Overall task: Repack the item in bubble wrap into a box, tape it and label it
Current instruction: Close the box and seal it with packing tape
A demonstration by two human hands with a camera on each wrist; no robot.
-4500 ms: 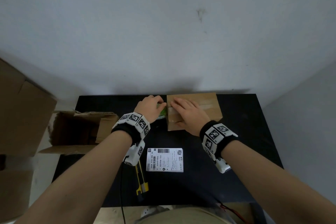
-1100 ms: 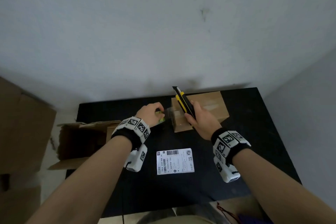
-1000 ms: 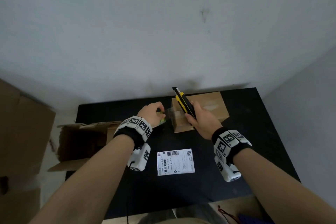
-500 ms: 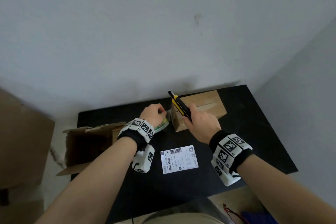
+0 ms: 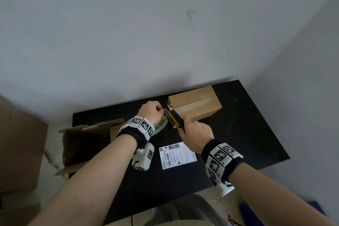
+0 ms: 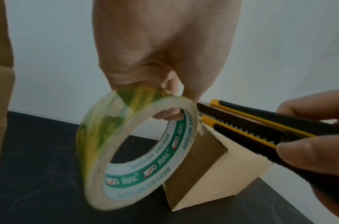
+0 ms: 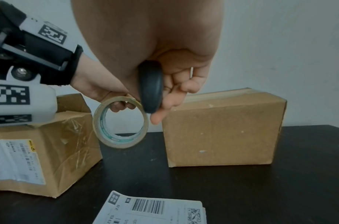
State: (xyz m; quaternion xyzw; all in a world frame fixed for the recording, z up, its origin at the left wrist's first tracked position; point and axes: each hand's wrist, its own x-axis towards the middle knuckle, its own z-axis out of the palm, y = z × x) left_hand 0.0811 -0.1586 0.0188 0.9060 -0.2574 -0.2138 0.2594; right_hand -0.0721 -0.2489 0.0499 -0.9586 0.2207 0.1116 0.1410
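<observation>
A closed brown cardboard box (image 5: 196, 106) (image 7: 222, 130) (image 6: 212, 165) stands at the back of the black table (image 5: 247, 124), with clear tape along its top seam. My left hand (image 5: 151, 111) (image 6: 160, 63) grips a roll of clear tape (image 5: 160, 126) (image 6: 138, 153) (image 7: 120, 122) beside the box's left end, fingers hooked through its core. My right hand (image 5: 195, 131) (image 7: 164, 84) holds a yellow-and-black utility knife (image 5: 175, 117) (image 6: 260, 130) (image 7: 151, 86), its tip at the box's top left corner, next to the roll. A white shipping label (image 5: 177, 155) (image 7: 151, 209) lies flat in front of the hands.
An opened, used cardboard box (image 5: 86, 143) (image 7: 42, 153) with an old label sits at the table's left edge. Larger cartons (image 5: 18, 143) stand on the floor to the left. A grey wall rises right behind the table; another wall closes the right side.
My right hand left the box top and picked up the knife from the table front. Over the last second the knife tip dropped lower toward the box's left corner, close to the roll.
</observation>
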